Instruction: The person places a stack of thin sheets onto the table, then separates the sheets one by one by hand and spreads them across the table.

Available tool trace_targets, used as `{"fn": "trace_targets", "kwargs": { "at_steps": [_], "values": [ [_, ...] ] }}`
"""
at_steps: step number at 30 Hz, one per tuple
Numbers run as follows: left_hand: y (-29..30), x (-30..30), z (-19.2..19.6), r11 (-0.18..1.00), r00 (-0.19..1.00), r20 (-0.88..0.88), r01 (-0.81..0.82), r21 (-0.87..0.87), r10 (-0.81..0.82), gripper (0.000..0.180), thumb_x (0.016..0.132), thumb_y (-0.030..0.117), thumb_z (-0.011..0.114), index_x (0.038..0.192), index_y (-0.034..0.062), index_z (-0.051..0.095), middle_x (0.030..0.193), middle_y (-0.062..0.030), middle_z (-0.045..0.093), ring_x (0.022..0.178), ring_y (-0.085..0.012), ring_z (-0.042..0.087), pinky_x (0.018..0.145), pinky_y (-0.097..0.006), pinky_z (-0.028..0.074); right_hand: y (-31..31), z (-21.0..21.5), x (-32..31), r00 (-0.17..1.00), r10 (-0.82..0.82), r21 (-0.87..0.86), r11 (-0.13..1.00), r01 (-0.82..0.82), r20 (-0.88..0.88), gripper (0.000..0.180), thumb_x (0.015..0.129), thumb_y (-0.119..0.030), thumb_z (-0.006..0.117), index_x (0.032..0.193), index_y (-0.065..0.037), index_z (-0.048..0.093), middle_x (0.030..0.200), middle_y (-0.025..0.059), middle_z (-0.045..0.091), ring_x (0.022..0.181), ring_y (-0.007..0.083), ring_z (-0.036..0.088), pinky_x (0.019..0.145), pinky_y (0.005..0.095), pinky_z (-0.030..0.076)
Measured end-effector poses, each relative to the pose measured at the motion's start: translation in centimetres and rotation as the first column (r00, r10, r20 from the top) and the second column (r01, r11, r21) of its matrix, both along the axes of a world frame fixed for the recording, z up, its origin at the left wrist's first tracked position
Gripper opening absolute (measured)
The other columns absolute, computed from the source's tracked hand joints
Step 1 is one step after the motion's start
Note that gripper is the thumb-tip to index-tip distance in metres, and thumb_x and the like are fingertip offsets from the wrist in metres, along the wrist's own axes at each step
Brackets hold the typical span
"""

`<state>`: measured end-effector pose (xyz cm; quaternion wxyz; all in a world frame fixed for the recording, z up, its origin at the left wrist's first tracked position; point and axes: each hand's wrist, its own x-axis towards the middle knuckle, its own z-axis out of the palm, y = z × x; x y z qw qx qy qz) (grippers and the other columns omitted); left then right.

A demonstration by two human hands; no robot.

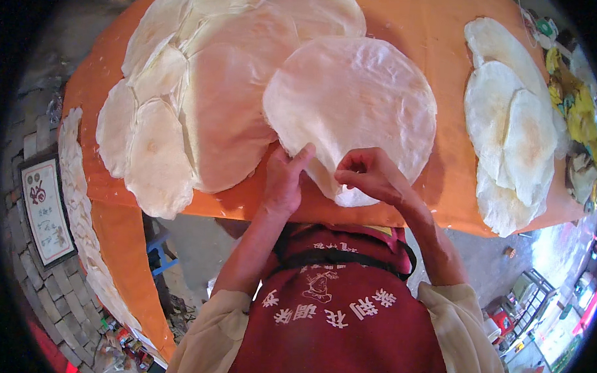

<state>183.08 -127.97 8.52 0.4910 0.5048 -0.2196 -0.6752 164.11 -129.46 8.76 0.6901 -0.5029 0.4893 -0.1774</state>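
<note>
The large round flatbread lies flat on the orange table, with its near edge at the table's front rim, directly in front of the person. It is thin, pale cream to off-white, nearly circular, with a faintly mottled, dry-looking surface and a slightly uneven edge. All positions below are given relative to this flatbread.

Left hand: rests at the near-left edge of the flatbread, palm down. Fingers are extended and held close together, tips touching the sheet's edge. It presses or steadies the sheet; whether any finger is hooked under the edge cannot be determined.

Right hand: sits at the near edge, just right of the left hand. Fingers are curled inward in a narrow pinch, gripping the rim of the flatbread where a small part of it hangs over the table's front.

Left of the flatbread, and partly under its left edge, lies an overlapping spread of similar sheets, some translucent with the orange showing through. Well to the right, apart from it, is a smaller stack of flatbreads with light browned patches. Below the flatbread, the person wears a dark red apron with cream sleeves.
</note>
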Motion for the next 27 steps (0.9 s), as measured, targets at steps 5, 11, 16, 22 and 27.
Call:
{"fn": "trace_targets", "kwargs": {
  "at_steps": [5,11,16,22,27],
  "values": [
    [-0.9,1.0,-0.3,0.981,0.895,0.446,0.082,-0.178,0.006,0.034,0.086,0.015,0.064,0.114,-0.0007,0.054,0.108,-0.0084,0.062,0.094,-0.0147,0.060,0.081,-0.028,0.047,-2.2,1.4,1.6,0.997,-0.009,-0.185,0.983,-0.005,-0.074,0.025,0.077,-0.023,0.070,0.083,0.001,0.065,0.072,0.0042,0.062,0.068,0.0102,0.058,0.063,0.0253,0.048],
    [-1.6,0.3,-0.7,0.885,0.817,0.576,0.289,-0.365,-0.029,0.038,0.087,0.018,0.064,0.118,-0.0013,0.053,0.111,-0.0102,0.061,0.095,-0.0165,0.060,0.080,-0.028,0.048,-5.9,1.2,6.3,0.946,-0.310,-0.509,0.832,0.222,-0.095,0.034,0.075,-0.027,0.071,0.084,0.004,0.064,0.072,0.0070,0.063,0.072,0.0133,0.060,0.065,0.0281,0.048],
    [-2.4,0.3,-0.7,0.977,0.941,0.337,0.042,-0.209,0.032,0.041,0.087,0.022,0.064,0.118,-0.0024,0.053,0.108,-0.0103,0.062,0.094,-0.0159,0.061,0.079,-0.028,0.049,-6.4,0.0,4.9,0.966,-0.235,-0.022,0.971,0.238,0.109,0.028,0.082,-0.027,0.068,0.090,0.000,0.068,0.079,0.0031,0.065,0.073,0.0093,0.058,0.062,0.0259,0.046],
    [-3.4,1.0,-1.1,0.999,0.960,0.281,0.003,-0.037,0.008,0.035,0.085,0.017,0.064,0.112,-0.0025,0.055,0.100,-0.0090,0.062,0.088,-0.0136,0.060,0.076,-0.028,0.050,-6.2,-1.5,4.8,0.902,-0.349,0.284,0.919,0.275,0.255,0.021,0.084,-0.026,0.065,0.091,-0.006,0.068,0.080,0.0013,0.064,0.072,0.0096,0.059,0.060,0.0240,0.045],
    [-4.2,0.6,-1.7,0.999,0.975,0.220,0.014,-0.043,-0.004,0.029,0.080,0.006,0.061,0.108,-0.0014,0.056,0.097,-0.0072,0.061,0.084,-0.0132,0.059,0.073,-0.028,0.050,-6.4,-2.6,3.6,0.878,-0.404,0.265,0.903,0.338,0.257,0.020,0.082,-0.021,0.063,0.092,-0.003,0.067,0.078,0.0031,0.065,0.072,0.0132,0.061,0.062,0.0292,0.049]
  ]
}}
